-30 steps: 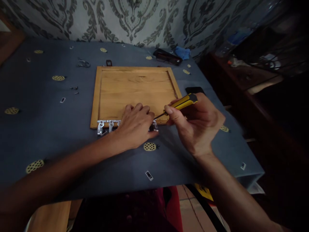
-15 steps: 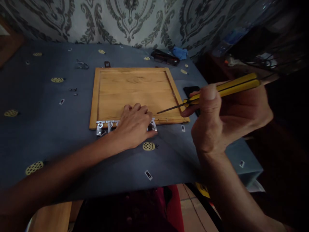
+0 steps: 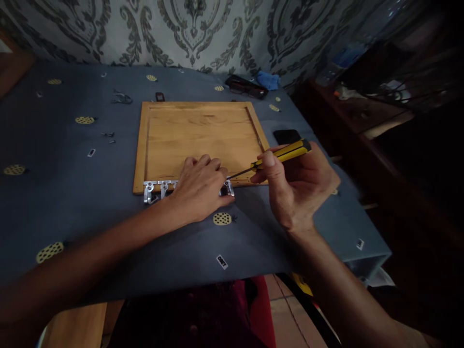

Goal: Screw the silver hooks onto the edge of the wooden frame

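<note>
A framed wooden panel (image 3: 199, 135) lies flat on the table. Silvery metal hinges (image 3: 149, 192) line its near edge, partly covered by my left hand (image 3: 201, 186). That hand is closed over the hinges, fingers bent on the wood and thumb at the front edge by the rightmost hinge (image 3: 231, 187). My right hand (image 3: 297, 179) grips the yellow-and-black handle of a screwdriver (image 3: 281, 155). Its thin shaft slants down to the left, and the tip is beside my left fingers at the rightmost hinge. Whether the tip sits in a screw I cannot tell.
Left of the panel lie several small screws (image 3: 108, 135) and a grey metal piece (image 3: 122, 97). Behind it are dark glasses (image 3: 246, 87) and a blue cloth (image 3: 268, 80). A black phone-like object (image 3: 286, 137) rests to the right. Patterned cloth covers the table (image 3: 90, 193).
My right hand has moved left and down with the screwdriver, bringing its tip from above the panel to the rightmost hinge. My left hand has stayed on the hinges.
</note>
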`<action>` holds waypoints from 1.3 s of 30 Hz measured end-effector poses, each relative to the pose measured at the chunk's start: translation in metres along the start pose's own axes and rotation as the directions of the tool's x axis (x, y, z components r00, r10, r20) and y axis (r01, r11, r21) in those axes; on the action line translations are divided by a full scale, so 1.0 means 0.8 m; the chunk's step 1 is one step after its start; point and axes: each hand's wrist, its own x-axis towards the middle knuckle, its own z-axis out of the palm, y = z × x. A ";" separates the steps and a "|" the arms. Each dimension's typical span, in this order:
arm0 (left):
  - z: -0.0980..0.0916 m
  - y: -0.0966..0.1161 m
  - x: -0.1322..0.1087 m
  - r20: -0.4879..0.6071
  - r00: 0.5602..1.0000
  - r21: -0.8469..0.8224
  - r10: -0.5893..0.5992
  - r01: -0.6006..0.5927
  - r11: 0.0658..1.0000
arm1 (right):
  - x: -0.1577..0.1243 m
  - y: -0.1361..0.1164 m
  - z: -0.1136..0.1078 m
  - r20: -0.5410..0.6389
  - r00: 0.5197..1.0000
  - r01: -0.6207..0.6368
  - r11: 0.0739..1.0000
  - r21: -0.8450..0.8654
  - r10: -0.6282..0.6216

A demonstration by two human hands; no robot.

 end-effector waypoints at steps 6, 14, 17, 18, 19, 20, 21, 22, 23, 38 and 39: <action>0.001 0.000 0.000 -0.030 1.000 0.006 0.006 -0.006 1.000 | -0.001 0.006 -0.001 0.023 1.000 0.005 1.000 0.012 -0.006; -0.002 0.001 0.000 -0.002 1.000 0.006 0.000 0.000 1.000 | 0.011 -0.001 -0.005 0.151 0.989 -0.012 1.000 0.009 0.010; 0.000 0.000 -0.001 -0.030 1.000 0.001 0.004 -0.004 1.000 | 0.014 -0.002 -0.005 0.197 0.980 0.005 1.000 0.013 -0.008; 0.001 0.000 -0.001 -0.031 0.999 0.000 0.006 -0.006 1.000 | 0.015 -0.001 -0.006 0.212 0.977 0.008 1.000 0.009 -0.010; 0.001 0.000 -0.001 -0.029 1.000 0.000 0.005 -0.005 1.000 | 0.017 -0.001 -0.007 0.226 0.974 0.010 1.000 0.005 -0.011; 0.001 0.000 -0.001 -0.026 1.000 -0.001 0.006 -0.006 1.000 | 0.018 0.000 -0.007 0.235 0.972 0.016 1.000 0.007 -0.018; 0.002 0.000 0.000 -0.023 1.000 -0.001 0.007 -0.007 1.000 | 0.019 0.000 -0.008 0.242 0.970 0.021 1.000 0.009 -0.023; 0.002 -0.001 0.000 -0.022 1.000 -0.002 0.007 -0.007 1.000 | 0.020 0.001 -0.009 0.248 0.968 0.022 1.000 0.014 -0.025; 0.002 -0.001 0.000 -0.020 1.000 -0.001 0.006 -0.006 1.000 | 0.021 0.001 -0.009 0.253 0.967 0.020 1.000 0.020 -0.024; 0.005 -0.003 -0.001 -0.033 0.999 -0.040 0.013 -0.015 0.999 | 0.002 -0.011 -0.021 0.035 0.999 0.035 0.999 0.029 -0.036; 0.005 -0.003 -0.001 -0.030 0.999 -0.039 0.014 -0.015 0.999 | 0.002 -0.009 -0.020 0.045 0.998 0.033 0.999 0.029 -0.035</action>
